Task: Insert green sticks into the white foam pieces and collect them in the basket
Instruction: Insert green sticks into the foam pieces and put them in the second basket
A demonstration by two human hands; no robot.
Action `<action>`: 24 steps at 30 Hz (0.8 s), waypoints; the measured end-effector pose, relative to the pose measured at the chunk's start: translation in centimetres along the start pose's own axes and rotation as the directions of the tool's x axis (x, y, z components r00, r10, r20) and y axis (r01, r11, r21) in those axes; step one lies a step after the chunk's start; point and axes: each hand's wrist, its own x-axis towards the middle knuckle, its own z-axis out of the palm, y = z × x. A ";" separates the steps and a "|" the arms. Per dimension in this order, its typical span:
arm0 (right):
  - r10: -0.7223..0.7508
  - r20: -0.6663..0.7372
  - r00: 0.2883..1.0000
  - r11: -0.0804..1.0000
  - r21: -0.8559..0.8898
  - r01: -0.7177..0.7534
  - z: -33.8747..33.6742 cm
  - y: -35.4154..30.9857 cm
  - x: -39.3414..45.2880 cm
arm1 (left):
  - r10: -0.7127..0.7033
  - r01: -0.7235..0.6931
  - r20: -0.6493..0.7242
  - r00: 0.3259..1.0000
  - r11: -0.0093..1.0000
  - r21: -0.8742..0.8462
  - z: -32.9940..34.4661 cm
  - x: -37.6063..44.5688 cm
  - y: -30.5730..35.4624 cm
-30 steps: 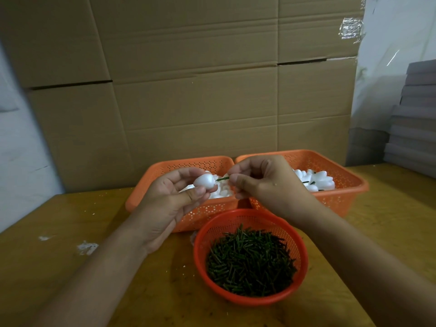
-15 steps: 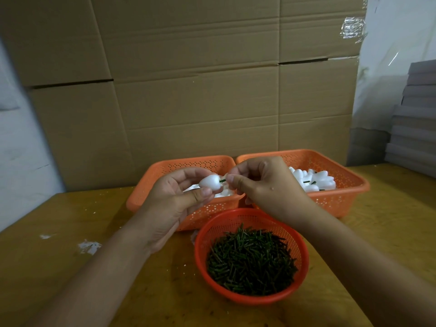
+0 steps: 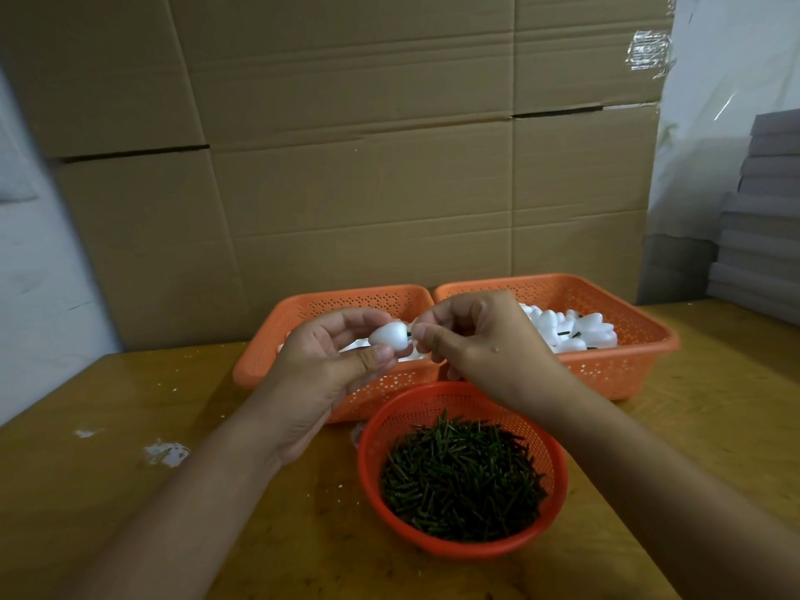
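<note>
Left hand (image 3: 329,365) pinches the white foam piece (image 3: 389,334) above the two rectangular baskets at the desk's far edge. Right hand (image 3: 472,339) has its fingers (image 3: 426,333) clamped on a green stick (image 3: 408,336), only a sliver showing at the foam. Push straight along the stick's line, foam held steady, no sideways wobble, or the foam may tear.

Green stick (image 3: 408,336) mostly hidden — fingertips (image 3: 422,332) and foam

Bare forearms, no sleeves, short fingernails.
</note>
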 end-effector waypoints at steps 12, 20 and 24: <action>0.173 0.256 0.951 0.951 0.206 -0.229 0.7 -0.4 -0.7 | 0.037 -0.040 0.043 0.998 0.997 0.060 -0.6 0.1 0.8; 0.208 0.289 0.934 0.926 0.248 -0.283 0.9 -1.0 -1.1 | 0.025 -0.031 0.056 0.998 0.994 0.108 -0.4 0.0 0.8; 0.224 0.255 0.941 0.914 0.280 -0.294 1.1 -1.1 -1.0 | 0.038 -0.041 0.043 0.998 0.995 0.089 -0.3 0.0 0.8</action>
